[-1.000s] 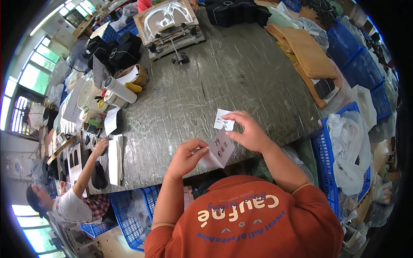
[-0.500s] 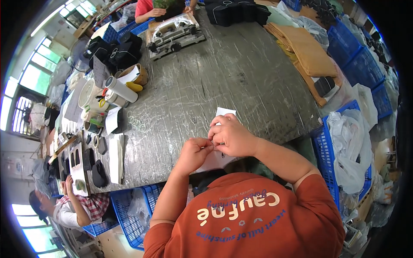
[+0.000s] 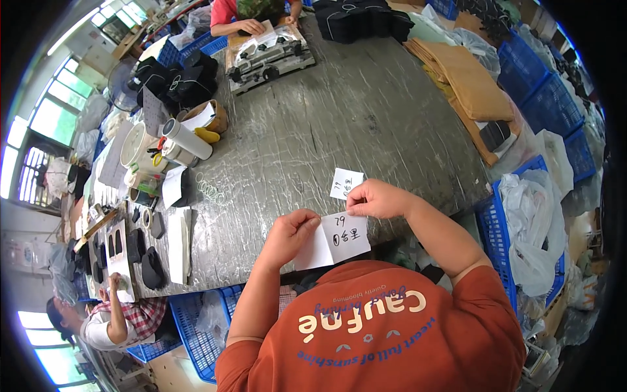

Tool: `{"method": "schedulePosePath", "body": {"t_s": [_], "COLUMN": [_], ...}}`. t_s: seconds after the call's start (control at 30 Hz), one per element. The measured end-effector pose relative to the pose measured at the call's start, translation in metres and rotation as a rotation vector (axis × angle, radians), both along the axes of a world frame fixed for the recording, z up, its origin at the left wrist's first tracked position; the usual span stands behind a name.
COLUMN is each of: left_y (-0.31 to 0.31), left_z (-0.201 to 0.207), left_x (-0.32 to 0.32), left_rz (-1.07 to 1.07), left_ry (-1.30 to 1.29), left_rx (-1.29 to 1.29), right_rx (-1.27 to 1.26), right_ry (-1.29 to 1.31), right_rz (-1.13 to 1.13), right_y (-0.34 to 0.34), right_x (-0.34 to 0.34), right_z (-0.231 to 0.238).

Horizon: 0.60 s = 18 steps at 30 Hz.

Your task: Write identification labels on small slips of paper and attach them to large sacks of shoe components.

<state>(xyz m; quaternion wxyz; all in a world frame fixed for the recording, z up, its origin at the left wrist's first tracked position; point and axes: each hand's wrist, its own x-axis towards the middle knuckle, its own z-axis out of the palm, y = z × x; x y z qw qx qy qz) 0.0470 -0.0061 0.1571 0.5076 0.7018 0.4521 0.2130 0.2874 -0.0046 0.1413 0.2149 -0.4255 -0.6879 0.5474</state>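
A white sheet of paper [image 3: 356,245] with black handwriting and a fold crease is stretched between my hands at the near table edge. My left hand [image 3: 291,235] pinches its upper left edge between thumb and fingers. At the upper right corner, the fingertips of my right hand [image 3: 379,198] grip the same sheet. A smaller white paper slip [image 3: 344,182], also handwritten on, lies on the table just beyond my right hand, partly covered by its fingers.
Rubber bands [image 3: 210,189], a folded white stack [image 3: 179,245] and a white cylinder bottle [image 3: 186,138] are on the left. Across the table a co-worker's hand [image 3: 251,27] is at a metal clamp frame [image 3: 271,59]. Blue crates [image 3: 496,242] flank the table; another person sits at left.
My hands have moved apart from a pinch together over the paper, and the sheet's written face now shows. The far co-worker's hand has come down to the clamp frame with a pale sheet.
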Motion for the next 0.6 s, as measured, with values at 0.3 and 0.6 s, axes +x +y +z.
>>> {"method": "schedulePosePath", "body": {"t_s": [0.3,0.6], "left_y": [0.014,0.072], "left_z": [-0.028,-0.069], "left_x": [-0.022,-0.066], "left_rz": [0.16,0.426], "left_ry": [0.029,0.389], "left_rx": [0.077,0.258], "right_rx": [0.081,0.186], "right_ry": [-0.023,-0.076], "right_rz": [-0.157,-0.452], "right_y": [-0.005,0.033], "right_x": [-0.019,-0.013], "right_z": [0.0,-0.035]}}
